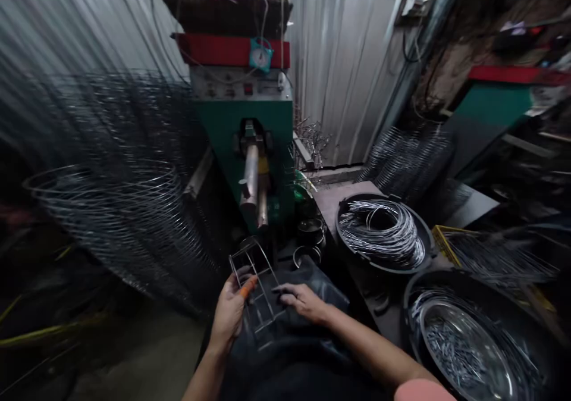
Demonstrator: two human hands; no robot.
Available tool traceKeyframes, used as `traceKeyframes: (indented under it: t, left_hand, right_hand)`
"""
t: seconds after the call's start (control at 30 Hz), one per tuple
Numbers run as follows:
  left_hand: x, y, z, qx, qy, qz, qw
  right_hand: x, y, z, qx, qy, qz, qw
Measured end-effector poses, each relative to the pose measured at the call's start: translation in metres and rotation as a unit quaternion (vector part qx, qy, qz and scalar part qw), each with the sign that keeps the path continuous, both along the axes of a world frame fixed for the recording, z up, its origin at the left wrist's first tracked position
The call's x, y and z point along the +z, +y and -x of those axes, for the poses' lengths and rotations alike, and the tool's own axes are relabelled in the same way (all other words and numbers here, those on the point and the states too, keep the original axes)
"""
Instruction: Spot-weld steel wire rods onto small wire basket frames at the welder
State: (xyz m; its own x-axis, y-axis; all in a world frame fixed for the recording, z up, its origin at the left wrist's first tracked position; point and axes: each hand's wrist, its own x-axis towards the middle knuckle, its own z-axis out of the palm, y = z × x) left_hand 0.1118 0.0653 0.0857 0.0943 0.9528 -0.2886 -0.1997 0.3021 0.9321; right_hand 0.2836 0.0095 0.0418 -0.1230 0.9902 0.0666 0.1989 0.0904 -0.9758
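Observation:
A small welded wire frame point(263, 291) of thin crossed rods is held tilted above my lap, its lower end blurred against dark clothing. My left hand point(232, 306) grips its left side, with an orange cover on the thumb pressed over the rods. On the frame's right edge, my right hand point(301, 301) has its darkened fingers pinched together at the wire. Just beyond the frame stands a green machine point(218, 115) with two thick metal arms point(251, 178) pointing towards me.
At the left are tall stacks of wire rings point(111, 196). On the right, a black tub point(428, 246) holds coiled wire rings, and a metal bowl point(504, 362) holds small metal pieces. Behind them sits a yellow crate point(441, 243) of wire parts. A teal dial scale point(261, 55) is on the machine.

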Motion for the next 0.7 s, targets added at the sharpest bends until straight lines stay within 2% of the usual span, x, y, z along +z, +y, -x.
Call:
traceKeyframes:
  t: [0.07, 0.13, 0.23, 0.3, 0.37, 0.5, 0.53, 0.6, 0.67, 0.7]
  left_hand:
    - [-0.003, -0.001, 0.001, -0.011, 0.012, 0.035, 0.999]
    - [-0.007, -0.003, 0.002, -0.024, 0.027, 0.062, 0.997]
    - [-0.013, -0.005, 0.0, -0.033, 0.048, 0.066, 0.996]
    - [-0.014, -0.005, -0.003, -0.033, 0.056, 0.068, 0.996]
    - [-0.013, -0.004, -0.007, -0.037, 0.055, 0.078, 0.995]
    - [-0.009, -0.001, -0.009, -0.047, 0.062, 0.1, 0.992]
    - [-0.009, 0.0, -0.007, -0.048, 0.067, 0.1, 0.992]
    - [-0.008, 0.002, -0.005, -0.049, 0.072, 0.091, 0.992]
    - [-0.006, 0.003, -0.003, -0.05, 0.075, 0.084, 0.992]
    - [-0.004, 0.003, -0.003, -0.05, 0.076, 0.085, 0.992]
  right_hand:
    - [0.003, 0.001, -0.045, -0.064, -0.052, -0.014, 0.997]
    - [0.011, 0.006, -0.105, -0.22, -0.065, -0.017, 0.973]
    - [0.023, 0.023, -0.194, -0.445, -0.114, 0.013, 0.888]
    - [0.026, 0.037, -0.237, -0.525, -0.18, 0.077, 0.828]
    - [0.025, 0.052, -0.262, -0.548, -0.216, 0.121, 0.799]
    - [0.023, 0.063, -0.279, -0.545, -0.247, 0.126, 0.791]
    - [0.025, 0.06, -0.284, -0.557, -0.27, 0.117, 0.777]
    - [0.031, 0.05, -0.298, -0.599, -0.346, 0.121, 0.712]
    - [0.037, 0.036, -0.318, -0.618, -0.423, 0.168, 0.641]
    - [0.04, 0.029, -0.327, -0.613, -0.445, 0.198, 0.622]
